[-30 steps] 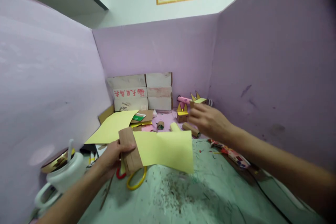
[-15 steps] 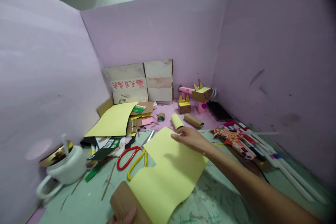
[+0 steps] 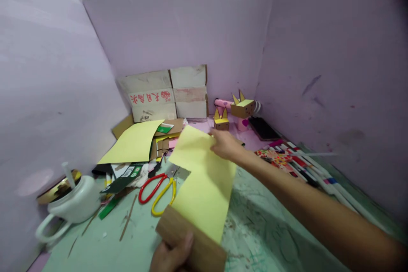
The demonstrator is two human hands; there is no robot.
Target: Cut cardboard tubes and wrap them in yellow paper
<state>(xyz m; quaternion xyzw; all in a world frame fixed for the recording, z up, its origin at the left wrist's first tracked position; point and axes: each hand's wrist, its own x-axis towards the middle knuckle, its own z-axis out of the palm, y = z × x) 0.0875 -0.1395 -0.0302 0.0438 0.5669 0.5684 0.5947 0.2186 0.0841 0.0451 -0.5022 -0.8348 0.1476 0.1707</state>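
A yellow paper sheet (image 3: 204,182) with a notch cut in its left side is held at its upper right edge by my right hand (image 3: 225,144), fingers closed on it. At the bottom, my left hand (image 3: 174,253) grips a brown cardboard roll (image 3: 194,238), its thumb on top. The roll lies against the near end of the sheet. Scissors with red and yellow handles (image 3: 164,193) rest on the green table just left of the sheet, their blades partly under it.
A white teapot (image 3: 75,202) stands at the left. Paper scraps and another yellow sheet (image 3: 132,142) lie behind. Small cardboard cat-eared figures (image 3: 221,124), a black phone (image 3: 264,128) and markers (image 3: 318,174) are at the back and right.
The sheet has lifted and swung more upright, its far end now covering the small tubes. My left hand and the brown roll have come further into view, up and to the right.
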